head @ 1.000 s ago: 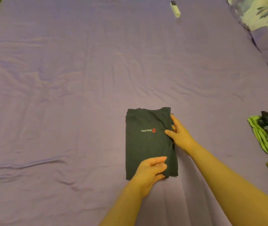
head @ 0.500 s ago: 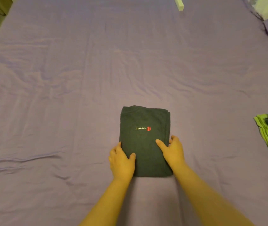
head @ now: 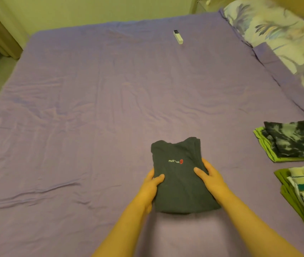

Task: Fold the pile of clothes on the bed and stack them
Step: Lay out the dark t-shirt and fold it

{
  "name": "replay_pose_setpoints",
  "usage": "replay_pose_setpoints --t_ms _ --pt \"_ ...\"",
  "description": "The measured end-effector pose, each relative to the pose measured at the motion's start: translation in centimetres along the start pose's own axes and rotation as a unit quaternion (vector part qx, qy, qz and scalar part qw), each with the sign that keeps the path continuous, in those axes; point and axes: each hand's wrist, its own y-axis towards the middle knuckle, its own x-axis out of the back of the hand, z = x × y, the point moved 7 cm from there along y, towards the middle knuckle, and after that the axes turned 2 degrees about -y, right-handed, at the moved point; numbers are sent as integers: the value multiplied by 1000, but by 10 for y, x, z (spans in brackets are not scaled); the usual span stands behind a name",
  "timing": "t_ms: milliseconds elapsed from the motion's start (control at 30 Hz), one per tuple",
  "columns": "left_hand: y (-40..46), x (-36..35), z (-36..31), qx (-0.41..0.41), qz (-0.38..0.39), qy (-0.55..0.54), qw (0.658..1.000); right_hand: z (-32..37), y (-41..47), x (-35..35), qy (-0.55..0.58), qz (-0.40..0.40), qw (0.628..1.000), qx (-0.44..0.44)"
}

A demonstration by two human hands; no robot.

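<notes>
I have the folded dark grey cotton T-shirt with the small white-and-red chest logo (head: 177, 175) gripped from both sides: my left hand (head: 150, 186) clasps its left edge with the thumb on top, and my right hand (head: 209, 178) clasps the right edge the same way, fingers tucked under. Half a second ago it lay flat on the wrinkled purple bedsheet (head: 84, 112); now its near end is raised off the sheet and casts a shadow below. My view has also tipped up, so the floral pillow (head: 277, 32) and the small white remote (head: 178, 37) show fully. To my right sit a folded black-and-grey tie-dye garment on lime-green cloth (head: 293, 141) and, nearer me, a stack of pale folded clothes on an olive-green piece (head: 303, 191).
</notes>
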Motion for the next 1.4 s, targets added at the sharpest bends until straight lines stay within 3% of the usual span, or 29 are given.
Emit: replay_pose_setpoints --t_ms 200,600,1000,1400 --pt "-78 -55 3 -21 95 73 993 27 -94 65 -22 -46 998 44" --pt "-169 -218 34 -28 192 187 963 41 -214 244 -50 -97 990 85" --pt "-173 -412 107 -20 190 205 960 -10 -213 441 -82 -73 993 50" --pt "-99 -484 140 9 193 253 948 -67 -151 516 -112 -87 989 30"
